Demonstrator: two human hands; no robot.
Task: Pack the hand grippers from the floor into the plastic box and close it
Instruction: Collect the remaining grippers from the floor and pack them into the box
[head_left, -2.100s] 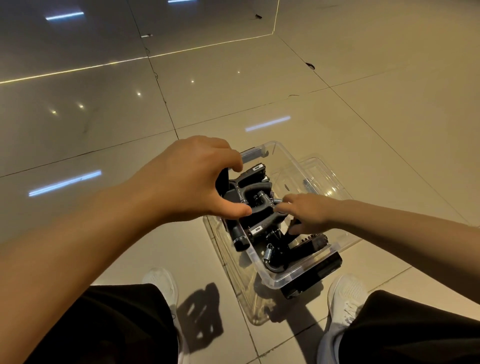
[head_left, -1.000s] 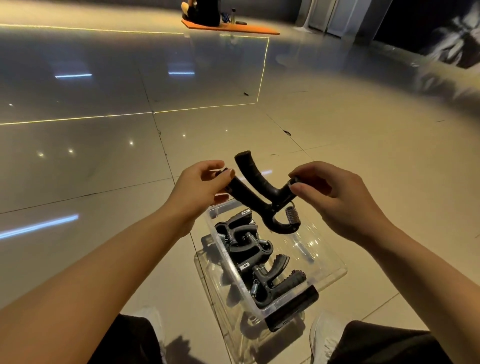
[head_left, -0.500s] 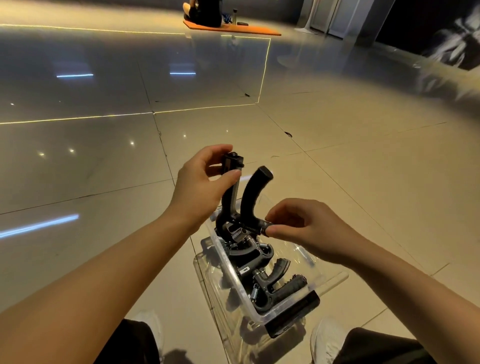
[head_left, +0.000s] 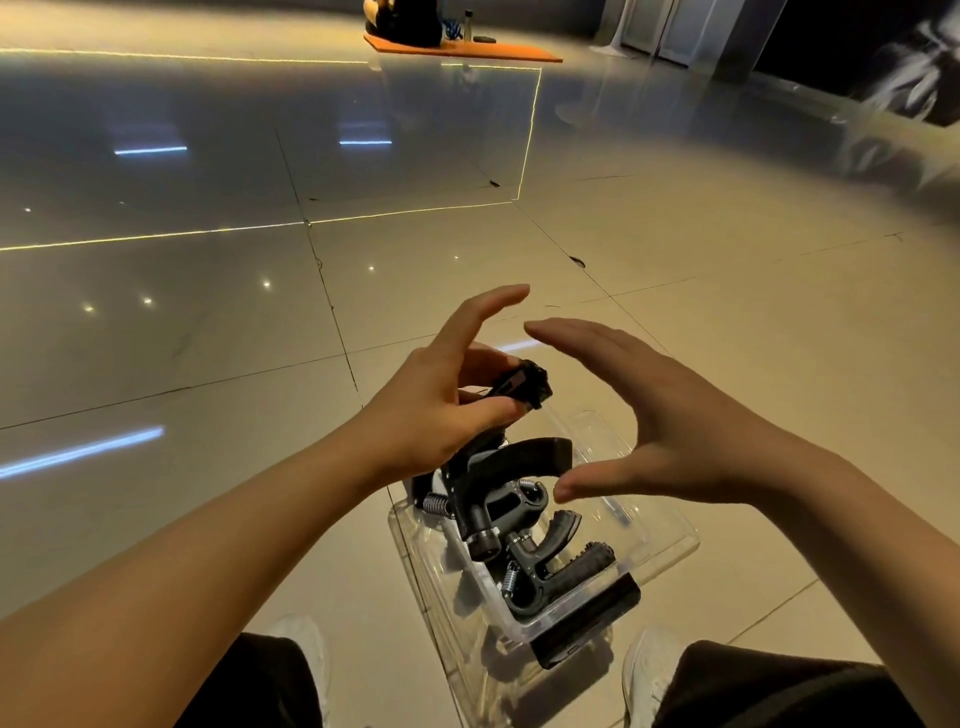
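Left grip (head_left: 441, 410) pinching hand gripper (head_left: 524, 387), handle seemingly hidden, right grip (head_left: 670, 421) spread empty

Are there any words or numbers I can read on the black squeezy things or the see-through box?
None can be read.
Hand gripper pinched in the left hand: a small pale panel near its top, too blurred to read.
Hand grippers in the plastic box: no readable marks.
Black latch on the box's near end: a tiny pale mark, too small to read.
Right hand: holds nothing.
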